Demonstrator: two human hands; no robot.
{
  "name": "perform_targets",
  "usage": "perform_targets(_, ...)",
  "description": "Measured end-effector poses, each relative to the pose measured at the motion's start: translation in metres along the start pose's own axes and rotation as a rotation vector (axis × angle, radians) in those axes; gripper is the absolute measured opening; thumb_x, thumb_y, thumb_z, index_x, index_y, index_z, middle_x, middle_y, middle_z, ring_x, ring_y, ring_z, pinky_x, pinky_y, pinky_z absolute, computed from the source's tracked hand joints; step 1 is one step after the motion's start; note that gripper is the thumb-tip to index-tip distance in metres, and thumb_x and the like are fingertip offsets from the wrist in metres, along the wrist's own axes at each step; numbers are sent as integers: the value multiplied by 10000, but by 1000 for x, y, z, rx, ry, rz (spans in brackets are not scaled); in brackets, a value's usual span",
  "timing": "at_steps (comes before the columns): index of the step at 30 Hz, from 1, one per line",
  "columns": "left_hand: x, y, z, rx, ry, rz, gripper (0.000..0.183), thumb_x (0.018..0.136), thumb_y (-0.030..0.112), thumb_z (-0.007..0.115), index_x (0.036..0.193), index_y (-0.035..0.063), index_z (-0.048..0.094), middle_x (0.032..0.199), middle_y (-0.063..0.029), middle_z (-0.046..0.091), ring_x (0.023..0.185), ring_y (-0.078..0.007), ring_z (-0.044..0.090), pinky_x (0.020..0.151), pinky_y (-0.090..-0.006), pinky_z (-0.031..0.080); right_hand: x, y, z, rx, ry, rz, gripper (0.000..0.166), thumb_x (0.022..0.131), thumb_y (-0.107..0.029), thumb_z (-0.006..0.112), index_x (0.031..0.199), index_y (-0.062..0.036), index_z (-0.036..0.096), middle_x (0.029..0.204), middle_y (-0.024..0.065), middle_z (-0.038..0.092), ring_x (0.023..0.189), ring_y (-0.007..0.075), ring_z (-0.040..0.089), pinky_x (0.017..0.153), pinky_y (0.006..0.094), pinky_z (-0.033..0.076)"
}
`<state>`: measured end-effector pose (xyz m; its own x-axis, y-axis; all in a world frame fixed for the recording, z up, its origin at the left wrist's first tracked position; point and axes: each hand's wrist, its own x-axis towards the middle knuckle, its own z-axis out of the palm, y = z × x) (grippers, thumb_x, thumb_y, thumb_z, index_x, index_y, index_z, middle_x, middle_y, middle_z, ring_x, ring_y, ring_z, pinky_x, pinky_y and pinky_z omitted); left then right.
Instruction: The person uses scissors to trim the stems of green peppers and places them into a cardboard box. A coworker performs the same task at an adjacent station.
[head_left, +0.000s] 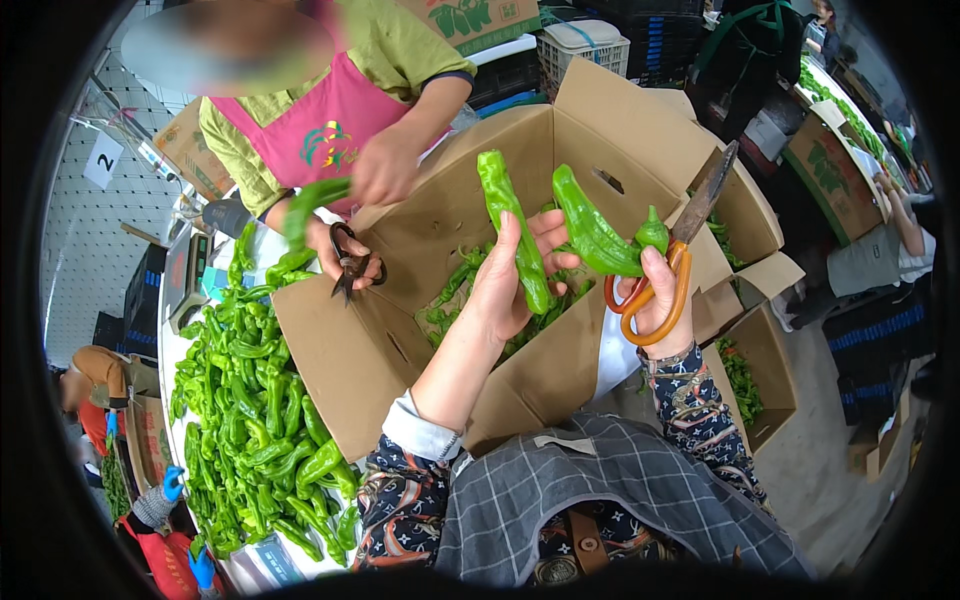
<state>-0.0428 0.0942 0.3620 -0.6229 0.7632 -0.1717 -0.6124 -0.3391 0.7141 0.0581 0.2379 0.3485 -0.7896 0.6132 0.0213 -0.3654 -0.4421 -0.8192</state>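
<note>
My left hand (495, 289) holds a long green pepper (501, 187) upright between thumb and fingers. In my right hand (667, 307) are scissors (705, 199) with orange handles, their blades pointing up and away. A curved green pepper (592, 225) and a small stubby green pepper (652, 234) are at the fingertips of that same hand. Both hands are above an open cardboard box (442, 210), which has green peppers and leafy trimmings (450, 296) on its bottom.
A heap of green peppers (262, 420) covers the white table at left, beside a weighing scale (187, 274). Across the box, a co-worker in a pink apron (322, 142) holds dark scissors (352, 262) and a blurred pepper (307, 206). Another box (769, 367) with greens stands at right.
</note>
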Motion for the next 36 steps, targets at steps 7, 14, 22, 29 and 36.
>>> perform_targets(7,4,-10,-2,-6,36,-11,564,812,580,394,1120,113,469,1006,6,537,832,-92,513,656,-269,389,-2,-4,4,134,7,122,289,788,-216,593,968,-7,506,795,82,584,529,112,514,477,220,431)
perform_targets(14,6,-22,7,-24,60,-24,316,801,376,573,986,128,510,853,-2,573,706,-101,537,561,-260,446,-2,0,3,130,-23,159,269,791,-238,591,944,-35,505,686,30,536,523,101,491,461,212,399)
perform_targets(22,3,-17,-3,-85,23,-71,597,815,610,327,1082,95,469,750,19,474,561,-67,407,448,-189,322,3,0,-10,223,107,209,208,793,-287,585,921,-136,522,716,-24,518,506,64,420,426,193,332)
perform_targets(29,-5,-8,-10,-263,22,-51,395,890,444,344,1027,89,446,695,-7,433,475,-78,366,392,-186,288,66,-64,-91,93,186,-229,292,800,-287,602,978,-77,506,874,60,575,750,140,573,650,248,506)
perform_targets(36,0,-9,-11,-340,95,-80,316,890,379,371,959,90,479,701,5,433,558,-97,393,427,-182,299,151,-74,-252,-173,630,-309,487,794,-301,609,1072,38,396,987,189,544,860,261,576,726,335,503)
